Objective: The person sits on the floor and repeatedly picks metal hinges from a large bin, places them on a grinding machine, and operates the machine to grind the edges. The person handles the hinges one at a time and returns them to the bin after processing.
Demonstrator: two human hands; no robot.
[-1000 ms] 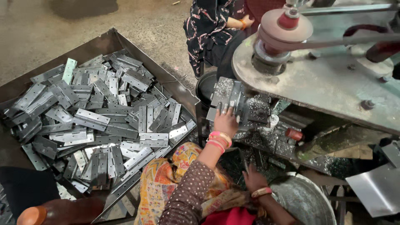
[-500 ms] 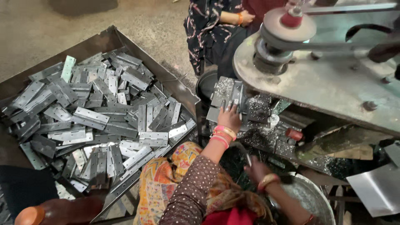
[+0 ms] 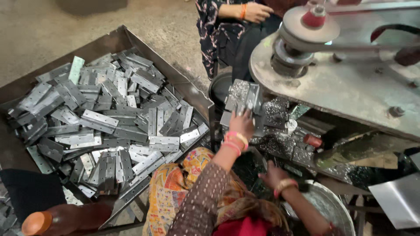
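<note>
Metal hinge plates point(image 3: 113, 126): too many to count, heaped at left of frame
Metal trays point(image 3: 131, 37): one
Own hands: two, left point(image 3: 242, 123) and right point(image 3: 272, 175)
Co-worker's hands point(image 3: 258, 12): one, top centre
Steel basins point(image 3: 326, 205): one, lower right
Orange-capped bottles point(image 3: 37, 223): one

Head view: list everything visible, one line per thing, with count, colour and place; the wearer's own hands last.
metal hinges: too many to count, grey, heaped in the tray
tray: one, dark metal, left
machine: one, grey, right
grinding wheel: one, grey with red hub, top of machine
metal bowl: one, silver, bottom right
metal shavings: many, silver, under the machine
co-worker: one, patterned clothes, top centre
left hand: on a grey hinge at the machine
right hand: low, near the bowl
</note>
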